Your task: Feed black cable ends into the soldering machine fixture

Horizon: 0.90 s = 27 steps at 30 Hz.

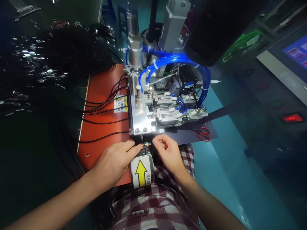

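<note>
Small coloured wires (148, 144) stick out between my hands at the front edge of a metal machine (141, 123). My left hand (117, 159) rests at the machine's front, fingers bent together against a small dark fixture; what they hold is hidden. Just right of the wire ends, my right hand (168, 151) is closed in a pinch, and anything between its fingertips is too small to make out. Below the fixture is a white label with a yellow arrow (141, 172) pointing toward the machine.
Black cables (103, 123) cross an orange board (100, 92) on the left, with a large cable bundle beyond. Blue hoses (177, 57) arch over the machine. Red-handled scissors (204, 134) lie at the right. A screen (296, 52) stands at the far right.
</note>
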Available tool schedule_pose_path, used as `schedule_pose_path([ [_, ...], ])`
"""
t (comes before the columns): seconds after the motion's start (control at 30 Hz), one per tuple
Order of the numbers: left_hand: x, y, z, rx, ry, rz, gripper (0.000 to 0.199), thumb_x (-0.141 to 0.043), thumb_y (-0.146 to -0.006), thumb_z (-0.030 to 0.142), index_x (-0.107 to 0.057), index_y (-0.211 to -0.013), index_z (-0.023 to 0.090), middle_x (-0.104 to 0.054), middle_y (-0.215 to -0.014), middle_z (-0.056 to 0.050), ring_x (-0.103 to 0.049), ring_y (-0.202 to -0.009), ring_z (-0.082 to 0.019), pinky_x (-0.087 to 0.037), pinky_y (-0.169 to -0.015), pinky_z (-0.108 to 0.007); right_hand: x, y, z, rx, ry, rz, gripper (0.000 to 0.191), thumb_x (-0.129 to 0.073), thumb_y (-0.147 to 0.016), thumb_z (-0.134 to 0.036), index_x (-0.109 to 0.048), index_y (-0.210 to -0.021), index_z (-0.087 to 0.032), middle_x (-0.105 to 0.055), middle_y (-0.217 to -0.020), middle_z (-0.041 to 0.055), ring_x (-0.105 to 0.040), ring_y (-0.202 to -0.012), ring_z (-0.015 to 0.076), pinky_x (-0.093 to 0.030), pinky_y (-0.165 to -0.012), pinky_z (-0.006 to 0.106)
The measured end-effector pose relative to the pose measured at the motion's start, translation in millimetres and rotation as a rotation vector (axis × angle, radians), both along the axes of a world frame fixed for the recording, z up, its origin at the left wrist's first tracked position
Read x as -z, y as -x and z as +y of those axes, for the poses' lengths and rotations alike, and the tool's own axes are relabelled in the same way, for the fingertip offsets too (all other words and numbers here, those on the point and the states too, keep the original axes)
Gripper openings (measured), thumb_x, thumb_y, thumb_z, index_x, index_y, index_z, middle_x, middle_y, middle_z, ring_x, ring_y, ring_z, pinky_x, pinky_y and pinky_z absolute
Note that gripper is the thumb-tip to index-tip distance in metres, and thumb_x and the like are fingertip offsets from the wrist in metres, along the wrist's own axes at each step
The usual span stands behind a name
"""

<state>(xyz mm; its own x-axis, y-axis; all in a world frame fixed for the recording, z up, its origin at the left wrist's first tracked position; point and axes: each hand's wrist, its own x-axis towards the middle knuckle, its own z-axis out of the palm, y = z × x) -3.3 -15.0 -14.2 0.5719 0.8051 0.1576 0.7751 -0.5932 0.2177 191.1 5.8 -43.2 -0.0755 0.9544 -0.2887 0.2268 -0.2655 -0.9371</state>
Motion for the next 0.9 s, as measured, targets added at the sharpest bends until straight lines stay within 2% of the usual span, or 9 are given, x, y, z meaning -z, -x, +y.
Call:
schedule_pose_path([
  [0.13, -1.9, -1, 1, 0.019, -0.017, -0.041, 0.034, -0.039, -0.086, 0.006, -0.062, -0.108, 0.014, -0.065, -0.089, -0.010, -0.062, -0.069, -0.019, -0.050, -0.057, -0.029, -6.8, 8, -3, -0.078, -0.152, -0.189, 0.021, -0.054, -0.084, -0.036, -0.064, -0.079, -0.019, -0.052, -0.059, -0.0016, -0.043, -0.052, 0.0119, -0.035, -0.050, 0.024],
  [0.27, -2.9, -1, 1, 0.025, -0.029, -0.044, 0.033, -0.037, -0.086, 0.006, -0.062, -0.106, 0.014, -0.065, -0.088, -0.009, -0.061, -0.068, -0.018, -0.050, -0.058, -0.028, -6.5, 16, -3, -0.044, -0.247, -0.284, 0.016, -0.059, -0.081, -0.034, -0.066, -0.078, -0.020, -0.052, -0.058, -0.0016, -0.046, -0.054, 0.0129, -0.037, -0.051, 0.024],
  [0.4, -2.5, 0, 2, 0.027, -0.032, -0.007, 0.033, -0.037, -0.086, 0.005, -0.061, -0.107, 0.015, -0.065, -0.088, -0.009, -0.061, -0.068, -0.018, -0.049, -0.057, -0.028, -4.1, 18, -1, -0.032, -0.229, -0.248, 0.016, -0.059, -0.080, -0.030, -0.060, -0.069, -0.019, -0.047, -0.053, -0.0043, -0.041, -0.049, 0.0103, -0.034, -0.048, 0.023],
  [0.6, -4.2, -1, 3, 0.033, -0.052, 0.021, 0.034, -0.036, -0.086, 0.004, -0.062, -0.105, 0.015, -0.065, -0.085, -0.008, -0.061, -0.065, -0.018, -0.048, -0.054, -0.028, -2.5, 15, -2, -0.059, -0.242, -0.147, 0.014, -0.056, -0.081, -0.026, -0.054, -0.070, -0.019, -0.039, -0.055, -0.0059, -0.035, -0.049, 0.0092, -0.031, -0.048, 0.022],
  [0.73, -4.0, -1, 3, 0.017, -0.061, 0.024, 0.036, -0.036, -0.085, 0.002, -0.062, -0.106, 0.016, -0.066, -0.087, -0.008, -0.061, -0.065, -0.017, -0.048, -0.054, -0.027, 0.5, 12, -5, -0.017, -0.182, -0.039, 0.014, -0.055, -0.082, -0.028, -0.055, -0.072, -0.018, -0.043, -0.057, -0.0049, -0.036, -0.050, 0.0095, -0.031, -0.047, 0.022],
  [0.9, -2.2, 0, 3, 0.007, -0.065, 0.012, 0.035, -0.036, -0.086, 0.005, -0.063, -0.106, 0.016, -0.066, -0.085, -0.008, -0.061, -0.063, -0.018, -0.048, -0.053, -0.028, 0.6, 15, -2, 0.086, 0.040, 0.187, 0.016, -0.060, -0.075, -0.031, -0.055, -0.069, -0.017, -0.048, -0.056, -0.0041, -0.041, -0.049, 0.0100, -0.034, -0.046, 0.022],
])
